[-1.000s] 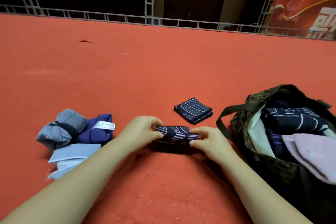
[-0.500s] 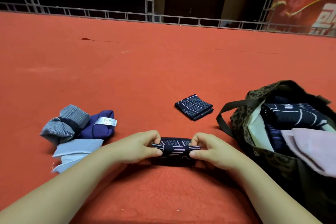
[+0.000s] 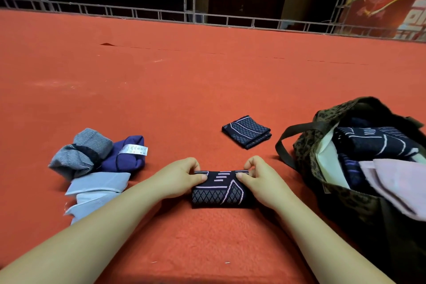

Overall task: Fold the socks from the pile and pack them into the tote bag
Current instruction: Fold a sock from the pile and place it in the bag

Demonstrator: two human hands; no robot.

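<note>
On the red carpet (image 3: 207,80), the left hand (image 3: 178,178) and right hand (image 3: 260,180) each pinch an end of a dark patterned sock (image 3: 219,189) mid-fold, while several folded items already fill the tote bag (image 3: 306,145), one folded sock (image 3: 246,131) waits beside it, and a small pile (image 3: 96,163) remains unfolded at left.

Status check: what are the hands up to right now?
Left hand and right hand pinching navy patterned sock. Tote bag open at right. Nothing in the way.

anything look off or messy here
Mostly tidy. The pink cloth spills over the tote bag rim instead of sitting inside, and one folded navy sock lies alone on the carpet, still unpacked.
</note>
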